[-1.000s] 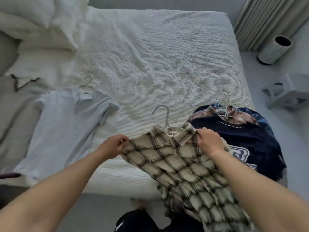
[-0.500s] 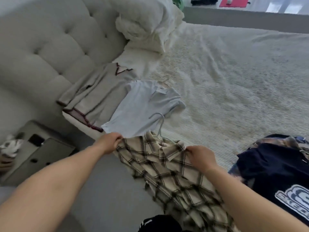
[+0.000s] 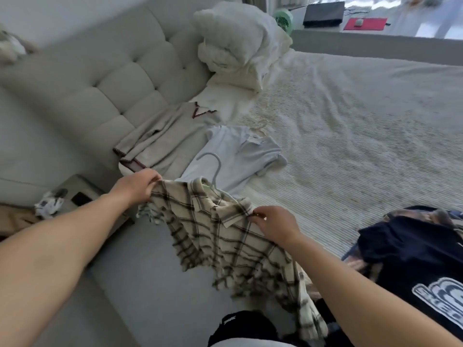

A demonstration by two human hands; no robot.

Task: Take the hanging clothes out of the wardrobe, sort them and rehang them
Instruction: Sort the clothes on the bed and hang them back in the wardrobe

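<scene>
Counting garments: two lie flat on the bed (image 3: pixel 350 126) near the headboard (image 3: pixel 120 78), one beige cardigan (image 3: pixel 162 139) with dark red trim and one pale blue shirt (image 3: pixel 235 156) just beside it, their edges touching. One plaid shirt (image 3: pixel 225 241) is in your hands. One dark pile (image 3: pixel 411 251) sits at the right edge of the bed, a navy printed top uppermost with at least one more garment under it; exact count cannot be told. One pale hanger (image 3: pixel 213 169) shows, its hook rising from the plaid shirt's collar. Pillows (image 3: pixel 240 46) are heaped at the bed's head; number unclear.

Your left hand (image 3: pixel 136 187) has fingers curled, pinching the plaid shirt at its left shoulder. Your right hand (image 3: pixel 278 227) is likewise curled, pinching the cloth at the right side of the collar. Both hands are apart, with the shirt spread between them. The shirt hangs over the near edge of the bed, its top just in front of the blue shirt, its lower part drooping toward the floor (image 3: pixel 150 296).
</scene>
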